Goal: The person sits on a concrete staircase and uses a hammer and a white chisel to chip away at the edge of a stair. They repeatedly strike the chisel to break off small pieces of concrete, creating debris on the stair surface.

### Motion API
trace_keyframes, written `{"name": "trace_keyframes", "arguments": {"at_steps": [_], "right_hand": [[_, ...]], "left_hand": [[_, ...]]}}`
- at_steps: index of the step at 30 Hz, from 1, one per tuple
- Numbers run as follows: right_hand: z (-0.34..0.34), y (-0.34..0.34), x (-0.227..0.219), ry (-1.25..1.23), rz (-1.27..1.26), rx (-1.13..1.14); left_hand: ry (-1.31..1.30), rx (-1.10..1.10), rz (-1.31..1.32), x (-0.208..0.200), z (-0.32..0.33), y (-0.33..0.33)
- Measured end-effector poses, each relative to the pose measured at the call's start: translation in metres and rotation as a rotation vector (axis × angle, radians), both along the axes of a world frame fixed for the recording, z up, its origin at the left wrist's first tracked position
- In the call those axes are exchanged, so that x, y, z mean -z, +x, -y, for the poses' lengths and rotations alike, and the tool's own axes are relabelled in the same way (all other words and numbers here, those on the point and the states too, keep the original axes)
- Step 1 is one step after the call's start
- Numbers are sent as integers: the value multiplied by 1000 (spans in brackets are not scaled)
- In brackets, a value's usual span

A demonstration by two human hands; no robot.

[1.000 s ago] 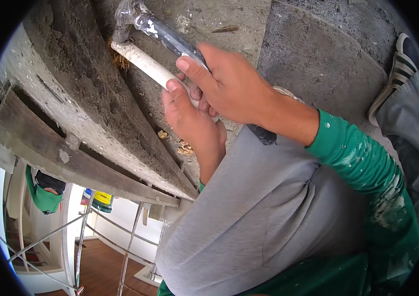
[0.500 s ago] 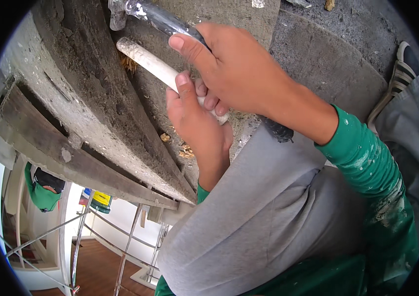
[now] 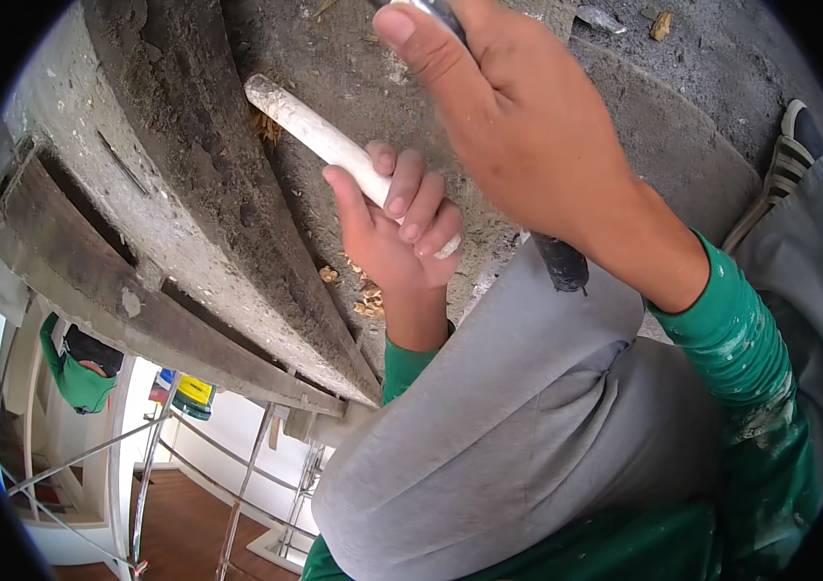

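My left hand (image 3: 410,218) is closed round a white rod (image 3: 320,136), about as thick as a broom handle. The rod slants up and left, its worn, greyish end pointing toward the dark beam. Above and to the right, my right hand (image 3: 533,121) grips a hammer by its dark handle (image 3: 562,261). The handle's butt sticks out below my wrist, over my grey-trousered knee. Its head lies beyond the top edge of the picture. Yellowish-brown crumbs (image 3: 369,302) lie on the rough concrete beside my left wrist.
A long, dirt-crusted concrete beam (image 3: 208,194) runs along my left. Past it, a drop opens onto metal scaffold bars (image 3: 237,504) and a brown floor (image 3: 179,523) below. A person in green (image 3: 77,373) is down there. My shoe (image 3: 787,160) rests at the far right.
My right hand has lifted the hammer up and away from the white rod, taking its head out of view. The fingers of my left hand have wrapped further round the rod.
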State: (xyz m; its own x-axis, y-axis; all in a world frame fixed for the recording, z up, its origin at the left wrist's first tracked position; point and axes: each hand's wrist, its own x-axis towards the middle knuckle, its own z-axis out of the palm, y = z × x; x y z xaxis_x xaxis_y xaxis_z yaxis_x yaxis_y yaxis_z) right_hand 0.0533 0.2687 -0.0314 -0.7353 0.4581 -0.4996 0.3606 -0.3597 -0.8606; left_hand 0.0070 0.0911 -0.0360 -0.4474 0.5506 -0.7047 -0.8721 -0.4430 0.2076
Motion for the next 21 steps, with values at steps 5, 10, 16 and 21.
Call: {"name": "trace_keyframes", "arguments": {"at_steps": [5,10,16,21], "right_hand": [[12,-7,6,102,-22,23],[9,0,12,-156,78,-226],[-12,-2,-1,27,45,41],[-3,-3,7,-302,53,-329]], "left_hand": [[472,-73,91,29,4,0],[312,-99,81,20,-5,2],[172,-131,103,9,-20,1],[40,-191,140,-3,-36,2]]}}
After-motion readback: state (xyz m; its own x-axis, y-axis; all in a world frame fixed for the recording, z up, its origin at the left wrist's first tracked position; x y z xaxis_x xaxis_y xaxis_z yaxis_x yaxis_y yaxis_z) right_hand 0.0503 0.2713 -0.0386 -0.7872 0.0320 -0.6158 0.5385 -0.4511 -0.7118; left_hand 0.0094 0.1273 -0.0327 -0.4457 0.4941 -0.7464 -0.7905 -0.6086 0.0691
